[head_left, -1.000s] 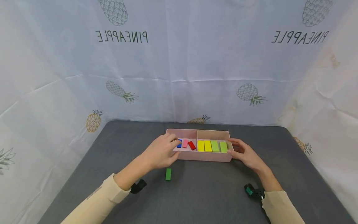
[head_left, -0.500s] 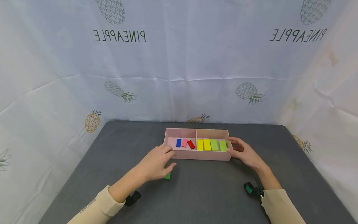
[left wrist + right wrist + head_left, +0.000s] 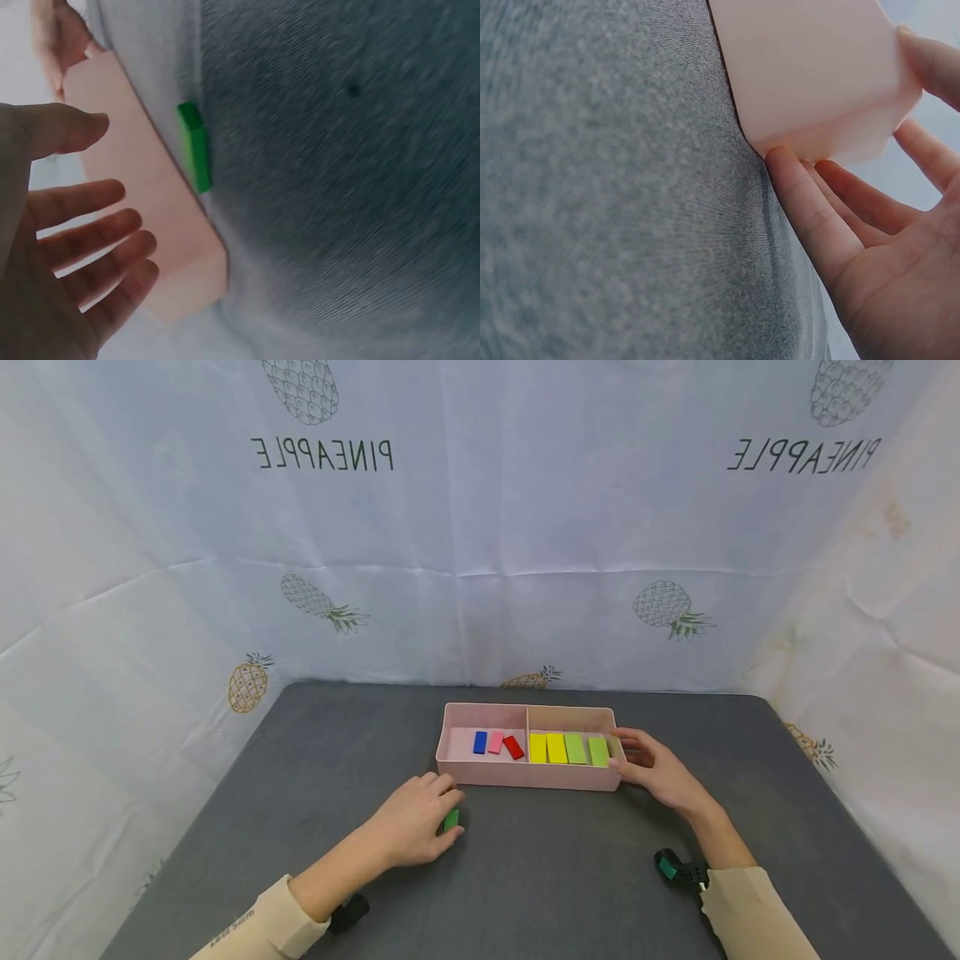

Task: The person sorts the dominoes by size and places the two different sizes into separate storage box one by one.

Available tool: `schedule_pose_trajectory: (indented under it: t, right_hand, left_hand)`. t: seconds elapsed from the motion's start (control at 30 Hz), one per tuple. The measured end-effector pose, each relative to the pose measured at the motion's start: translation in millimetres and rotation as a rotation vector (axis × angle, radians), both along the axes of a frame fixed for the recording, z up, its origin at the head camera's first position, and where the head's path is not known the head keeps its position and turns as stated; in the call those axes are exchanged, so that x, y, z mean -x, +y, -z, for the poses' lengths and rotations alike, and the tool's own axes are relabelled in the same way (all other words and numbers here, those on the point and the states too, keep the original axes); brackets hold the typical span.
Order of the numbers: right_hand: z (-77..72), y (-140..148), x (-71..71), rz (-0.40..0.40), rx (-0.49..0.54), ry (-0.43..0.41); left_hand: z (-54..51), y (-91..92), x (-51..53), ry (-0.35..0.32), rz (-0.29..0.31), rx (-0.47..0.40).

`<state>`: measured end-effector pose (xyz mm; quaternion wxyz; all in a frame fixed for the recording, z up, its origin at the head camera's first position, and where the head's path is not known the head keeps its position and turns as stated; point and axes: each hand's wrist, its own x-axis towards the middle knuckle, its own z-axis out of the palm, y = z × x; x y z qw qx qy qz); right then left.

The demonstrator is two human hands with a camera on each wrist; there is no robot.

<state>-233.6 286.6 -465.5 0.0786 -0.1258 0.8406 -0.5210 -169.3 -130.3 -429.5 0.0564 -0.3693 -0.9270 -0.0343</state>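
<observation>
My left hand [image 3: 414, 821] hovers around a small green block [image 3: 451, 820] on the dark table, thumb and fingers on either side of it. The left wrist view shows those fingers spread, with a gap between them and the green block [image 3: 194, 146]. Behind it stands a pink two-compartment box [image 3: 525, 775]. My right hand [image 3: 656, 772] holds the box's right end, thumb at the top rim near the front corner. In the right wrist view its fingertips [image 3: 784, 159] lie against the end wall.
In the box's left compartment lie a blue block [image 3: 480, 742], a pink block [image 3: 496, 742] and a red block [image 3: 513, 747]. Yellow blocks [image 3: 556, 748] and light green blocks [image 3: 575, 748] line the right one. A pineapple-print curtain [image 3: 480, 527] hangs behind the table.
My left hand has come out of the box's left compartment, moving back toward me and down to the green block. The right hand stays at the box's right end.
</observation>
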Motion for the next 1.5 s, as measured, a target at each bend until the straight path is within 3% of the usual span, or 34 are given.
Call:
schedule_pose_trajectory:
  t: [0.27, 0.53, 0.93, 1.2, 1.5]
  right_hand:
    - [-0.3, -0.3, -0.2, -0.007, -0.003, 0.012]
    - [0.1, -0.2, -0.3, -0.008, -0.002, 0.017]
    - [-0.3, -0.5, 0.1, -0.008, -0.004, 0.020]
    - [-0.5, -0.5, 0.2, -0.007, -0.009, 0.021]
    - [-1.2, -0.8, 0.1, 0.004, -0.017, 0.010]
  left_hand:
    - [10.7, 2.4, -1.1, -0.107, -0.052, 0.059]
    - [16.0, 8.6, -1.2, -0.118, -0.049, 0.127]
    - [17.8, 9.4, 4.9, -0.179, -0.062, 0.111]
    - [16.9, 10.3, 8.2, -0.123, -0.026, 0.046]
    - [-1.0, 6.5, 10.4, -0.087, -0.008, -0.100]
